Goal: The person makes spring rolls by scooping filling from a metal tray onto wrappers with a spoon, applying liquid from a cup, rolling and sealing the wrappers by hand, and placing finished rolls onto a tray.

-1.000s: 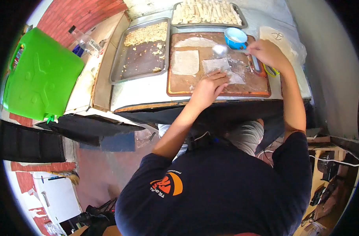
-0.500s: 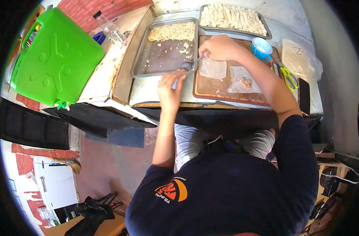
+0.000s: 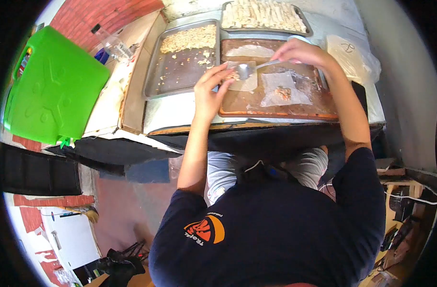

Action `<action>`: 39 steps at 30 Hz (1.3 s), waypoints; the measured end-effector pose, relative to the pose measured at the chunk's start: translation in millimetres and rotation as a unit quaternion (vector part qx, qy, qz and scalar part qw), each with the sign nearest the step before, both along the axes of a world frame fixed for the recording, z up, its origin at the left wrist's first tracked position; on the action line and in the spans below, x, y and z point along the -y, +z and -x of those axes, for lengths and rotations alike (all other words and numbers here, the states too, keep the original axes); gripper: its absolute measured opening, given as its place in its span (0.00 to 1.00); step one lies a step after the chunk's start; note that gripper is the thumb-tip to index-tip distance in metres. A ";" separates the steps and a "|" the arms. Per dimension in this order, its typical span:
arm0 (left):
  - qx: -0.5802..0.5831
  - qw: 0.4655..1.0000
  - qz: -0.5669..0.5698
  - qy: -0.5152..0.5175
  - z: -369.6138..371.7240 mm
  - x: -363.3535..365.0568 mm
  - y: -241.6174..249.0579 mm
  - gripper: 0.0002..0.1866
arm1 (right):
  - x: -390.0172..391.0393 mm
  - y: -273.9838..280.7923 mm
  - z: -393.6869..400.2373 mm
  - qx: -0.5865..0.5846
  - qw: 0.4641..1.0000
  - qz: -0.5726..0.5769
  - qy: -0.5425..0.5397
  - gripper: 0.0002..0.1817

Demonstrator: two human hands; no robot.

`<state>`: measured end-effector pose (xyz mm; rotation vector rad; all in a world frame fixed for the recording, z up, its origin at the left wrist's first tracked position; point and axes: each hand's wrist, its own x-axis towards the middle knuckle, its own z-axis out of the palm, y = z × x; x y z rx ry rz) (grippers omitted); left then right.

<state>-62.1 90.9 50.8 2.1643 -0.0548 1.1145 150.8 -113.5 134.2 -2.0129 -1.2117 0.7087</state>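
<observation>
My right hand [image 3: 304, 51] grips the handle of a metal spoon [image 3: 244, 71], its bowl over a thin pale wrapper [image 3: 248, 84] on the brown board [image 3: 233, 105]. My left hand [image 3: 210, 91] is at that wrapper's left edge, fingers stretched and thumb apart, beside a bit of crumbly filling [image 3: 235, 75]. To the right lies another wrapper [image 3: 272, 82] with a small mound of filling [image 3: 283, 93] on it. A further wrapper [image 3: 249, 50] rests at the board's back. Left of the board stands a metal tray [image 3: 156, 91] with chopped filling [image 3: 190, 39].
A second tray [image 3: 302, 33] holds rows of rolled wrappers [image 3: 261, 16] at the back. On the right are a plastic bag [image 3: 355, 60] and a dark phone [image 3: 359, 98]. A green jerrycan [image 3: 53, 86] and a clear bottle [image 3: 113, 45] stand left.
Both hands and the spoon have moved from the metal tray's near right corner to the wrapper on the board. Filling now shows by the spoon. The whole view has shifted a little.
</observation>
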 end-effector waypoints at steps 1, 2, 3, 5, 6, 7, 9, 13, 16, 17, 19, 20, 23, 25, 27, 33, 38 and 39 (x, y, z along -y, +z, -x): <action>-0.006 1.000 -0.019 -0.018 -7.7 12.8 -2.2 0.12 | 19.7 7.7 3.6 0.010 1.000 0.014 -0.010 0.12; -0.023 0.999 -0.033 -0.037 -14.2 25.0 -5.2 0.12 | 37.6 14.6 7.6 0.021 0.999 0.029 -0.019 0.12; -0.038 0.997 -0.047 -0.055 -20.1 36.3 -9.0 0.12 | 52.2 16.8 8.9 0.031 0.998 0.043 -0.028 0.12; -0.059 0.994 -0.072 -0.060 -29.5 58.3 -19.0 0.09 | 75.7 12.7 3.6 0.078 0.995 0.052 -0.029 0.12; -0.056 0.995 -0.061 -0.053 -30.2 68.3 -22.2 0.08 | 82.6 12.4 4.0 0.102 0.993 0.056 -0.029 0.12; -0.054 0.996 -0.051 -0.045 -28.7 77.3 -24.9 0.07 | 89.9 16.8 11.8 0.116 0.989 0.056 -0.071 0.11; -0.041 0.998 -0.027 -0.036 -26.2 89.6 -32.0 0.07 | 94.1 14.6 10.6 0.192 0.977 0.019 -0.091 0.12; -0.138 0.985 0.085 -0.054 -18.0 104.5 -35.1 0.15 | 51.8 21.5 28.3 0.212 0.975 -0.041 -0.046 0.15; -0.153 0.982 0.106 -0.044 -23.8 101.6 -46.2 0.23 | -21.7 -19.9 21.5 0.035 0.997 -0.065 0.033 0.19; -0.156 0.979 0.115 -0.055 -22.3 102.1 -43.4 0.25 | -43.9 -30.4 24.9 -0.030 0.993 -0.080 0.076 0.20; -0.160 0.975 0.135 -0.077 -20.3 103.2 -35.0 0.30 | -78.3 -41.6 30.6 -0.119 0.985 -0.031 0.121 0.22; -0.153 0.974 0.141 -0.087 -20.4 101.3 -36.5 0.31 | -83.4 -46.0 33.3 -0.146 0.983 -0.037 0.108 0.22; -0.142 0.974 0.146 -0.104 -20.7 97.5 -43.1 0.33 | -81.1 -56.2 38.6 -0.206 0.973 -0.063 0.082 0.23; -0.151 0.975 0.128 -0.098 -20.0 96.2 -43.7 0.32 | -51.5 -46.2 42.9 -0.109 0.990 -0.072 0.054 0.23; -0.154 0.975 0.124 -0.104 -20.7 98.1 -41.1 0.32 | -16.6 -52.2 32.6 0.001 0.994 -0.101 0.043 0.23; -0.163 0.974 0.138 -0.075 -29.7 105.2 -39.8 0.30 | 56.3 -94.7 48.6 0.155 0.979 -0.130 0.006 0.21; -0.149 0.987 0.062 -0.014 -33.6 110.2 -31.0 0.31 | 59.4 -108.1 68.1 0.130 0.977 -0.172 -0.005 0.16; -0.158 0.985 0.068 -0.020 -35.7 110.3 -30.8 0.32 | 58.0 -108.2 68.0 0.150 0.968 -0.203 -0.003 0.13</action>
